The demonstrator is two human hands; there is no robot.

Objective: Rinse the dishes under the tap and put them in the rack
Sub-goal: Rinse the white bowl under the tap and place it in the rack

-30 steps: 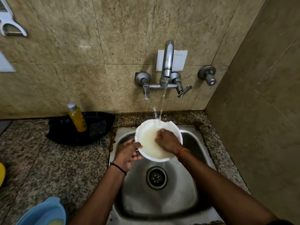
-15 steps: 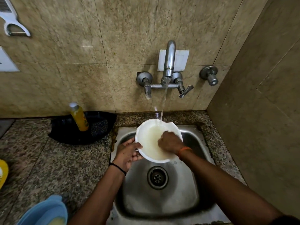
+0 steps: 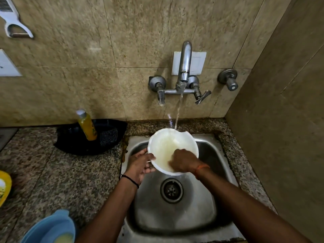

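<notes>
the left hand (image 3: 140, 164) has its grip closed on the left rim of the white bowl (image 3: 168, 146), held tilted over the steel sink (image 3: 175, 216). the right hand (image 3: 183, 161) rests inside the bowl, fingers curled against its inner wall, grasping nothing. water from the tap (image 3: 184, 67) streams onto the bowl's far rim. on the granite surface (image 3: 61, 172) to the left sits a black tray (image 3: 70, 142) with a yellow bottle (image 3: 87, 126).

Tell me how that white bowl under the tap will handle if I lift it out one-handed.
The white bowl looks wet inside and out, so probably slippery at the rim. Water pooled in it likely adds weight and may slosh. It seems rigid, keeping its shape in the left hand.
</notes>
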